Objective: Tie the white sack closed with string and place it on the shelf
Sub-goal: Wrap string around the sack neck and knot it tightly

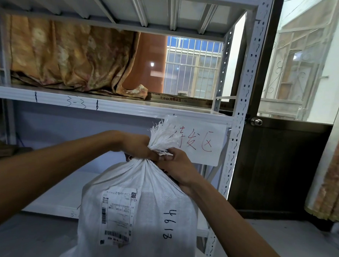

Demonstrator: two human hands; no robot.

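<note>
White woven sack [138, 215] stands upright at 6 o'clock, filling the lower centre, in front of the metal shelf unit [115, 105]. Neck is gathered tight at centre frame; frayed white fibres [162, 136] fan up and to 1 o'clock above the grip. Left hand [137, 146] comes in from 9 o'clock, fingers wrapped closed around the bunched neck. Right hand [179, 169] comes in from 5 o'clock, fingers curled against the neck just below and right of the left hand, touching it; thumb pressed at the gather. String not distinguishable among the fibres, cannot tell if a knot is there. Shipping label [118, 217] with barcodes on the sack's front, left of handwritten "4613" [168, 223] running vertically. Paper sign [199, 141] with red handwriting hangs from the shelf edge at 1 o'clock, behind the fibres. Shelf board marked "3-3" at 10 o'clock. Patterned orange-brown fabric [70, 58] on the upper shelf at 11 o'clock. Dark door with round knob [256, 121] at 3 o'clock. Barred window [193, 66] at 12 o'clock behind the shelving.
</note>
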